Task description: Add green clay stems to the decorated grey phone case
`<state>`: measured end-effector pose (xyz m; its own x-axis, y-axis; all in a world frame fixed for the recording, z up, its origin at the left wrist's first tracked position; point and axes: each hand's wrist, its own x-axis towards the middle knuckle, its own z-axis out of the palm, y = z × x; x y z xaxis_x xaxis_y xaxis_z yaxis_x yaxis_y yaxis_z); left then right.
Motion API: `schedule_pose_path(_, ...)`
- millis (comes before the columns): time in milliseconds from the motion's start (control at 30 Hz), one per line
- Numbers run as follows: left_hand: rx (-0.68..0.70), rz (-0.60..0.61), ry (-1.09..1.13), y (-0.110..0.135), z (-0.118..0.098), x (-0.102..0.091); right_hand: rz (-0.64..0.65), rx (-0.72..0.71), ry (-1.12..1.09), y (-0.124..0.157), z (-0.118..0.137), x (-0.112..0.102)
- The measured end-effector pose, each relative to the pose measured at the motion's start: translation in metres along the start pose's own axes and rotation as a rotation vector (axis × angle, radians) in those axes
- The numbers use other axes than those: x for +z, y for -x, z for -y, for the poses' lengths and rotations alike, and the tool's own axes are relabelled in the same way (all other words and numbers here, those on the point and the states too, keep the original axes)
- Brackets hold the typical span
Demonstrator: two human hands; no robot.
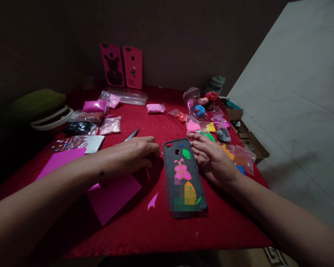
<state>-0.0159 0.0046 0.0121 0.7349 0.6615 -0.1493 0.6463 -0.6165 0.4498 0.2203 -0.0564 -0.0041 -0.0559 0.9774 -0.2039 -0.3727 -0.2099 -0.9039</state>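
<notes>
A dark grey phone case (pixel 183 174) lies on the red tablecloth (pixel 167 226), decorated with a pink butterfly, a green leaf and orange and green shapes. My right hand (pixel 211 157) rests flat against its right edge, fingers stretched toward the top. My left hand (pixel 136 154) lies just left of the case with its fingers curled together; what they pinch, if anything, is hidden. A pair of scissors (pixel 132 134) pokes out behind the left hand. A pink foam sheet (pixel 111 198) lies under my left wrist, with a small pink offcut (pixel 153 201) beside it.
Several small bags of coloured clay (pixel 208 122) crowd the right side. More pink bags (pixel 105 111) and a clear plastic box (pixel 128 96) sit at the back left. Two pink phone cases (pixel 122 66) lean on the wall. A cardboard box (pixel 247 139) stands off the right edge.
</notes>
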Motion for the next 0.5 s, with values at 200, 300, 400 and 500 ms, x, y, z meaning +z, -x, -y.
schedule_pose_path(200,0.025,0.015,-0.015,-0.0018,0.0055,0.0000,-0.013,-0.059,0.120,0.0019,0.0022,0.0008)
schedule_pose_path(300,0.022,0.024,-0.013,-0.0028,0.0070,0.0007,-0.002,-0.087,0.201,0.0008,0.0027,-0.0011)
schedule_pose_path(400,0.018,0.029,-0.007,-0.0021,0.0045,-0.0009,0.008,-0.136,0.304,0.0007,0.0035,-0.0025)
schedule_pose_path(500,0.013,0.035,0.006,-0.0012,0.0029,-0.0018,0.009,-0.156,0.343,0.0021,0.0034,-0.0033)
